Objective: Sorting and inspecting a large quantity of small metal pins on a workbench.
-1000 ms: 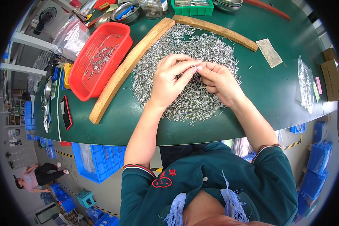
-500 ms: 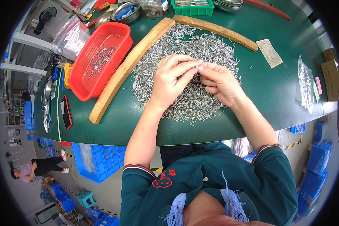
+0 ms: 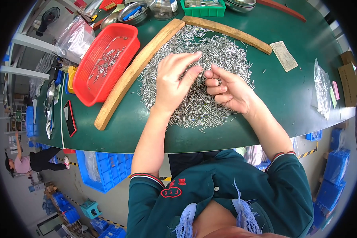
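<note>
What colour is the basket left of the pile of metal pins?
Red. The basket shows best in the head view, beside the pile of metal pins.

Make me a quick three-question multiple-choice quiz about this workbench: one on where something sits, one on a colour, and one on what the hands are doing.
1. Where is the basket relative to the pile of metal pins?
A. To the person's left of it
B. To the person's right of it
C. On top of it

2. What colour is the basket?
A. Blue
B. Red
C. Yellow

3. What are the hands doing?
A. Resting in the lap
B. Lifting the basket
C. Working together over the pins

Answers:
1. A: the basket lies left of the pile of metal pins, beyond the wooden strip.
2. B: its mesh and rim are bright red.
3. C: the left hand and right hand meet fingertip to fingertip above the pile on the green table.
</note>
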`<act>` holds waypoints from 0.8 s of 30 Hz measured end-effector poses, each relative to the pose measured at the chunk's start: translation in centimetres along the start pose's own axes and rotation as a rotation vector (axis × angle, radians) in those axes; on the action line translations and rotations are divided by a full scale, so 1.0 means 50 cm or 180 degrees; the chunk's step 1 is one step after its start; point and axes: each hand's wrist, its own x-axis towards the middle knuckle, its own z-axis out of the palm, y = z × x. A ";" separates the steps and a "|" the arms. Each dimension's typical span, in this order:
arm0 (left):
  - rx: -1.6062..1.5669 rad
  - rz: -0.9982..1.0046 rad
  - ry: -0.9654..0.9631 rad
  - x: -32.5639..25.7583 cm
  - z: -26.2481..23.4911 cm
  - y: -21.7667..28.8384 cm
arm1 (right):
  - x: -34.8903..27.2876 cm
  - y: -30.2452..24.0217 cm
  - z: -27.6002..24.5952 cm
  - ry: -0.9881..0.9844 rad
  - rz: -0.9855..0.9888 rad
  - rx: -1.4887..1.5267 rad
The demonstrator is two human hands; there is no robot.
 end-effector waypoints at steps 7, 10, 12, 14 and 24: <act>0.1966 -0.0609 -0.0819 -0.012 -0.028 -0.069 | 0.002 -0.014 -0.013 -0.0035 -0.0875 0.0395; 0.1580 -0.0657 -0.1103 -0.007 -0.011 -0.072 | 0.008 -0.006 -0.014 -0.0088 -0.0843 0.0309; 0.1614 -0.0598 -0.1092 -0.005 -0.010 -0.065 | 0.006 -0.005 -0.012 -0.0086 -0.0835 0.0289; 0.1224 -0.0777 -0.1380 0.004 -0.015 -0.052 | 0.006 -0.005 -0.011 -0.0080 -0.0829 0.0271; 0.0151 -0.0446 -0.0451 0.006 -0.013 -0.019 | -0.005 0.004 0.010 0.0309 -0.1080 -0.0862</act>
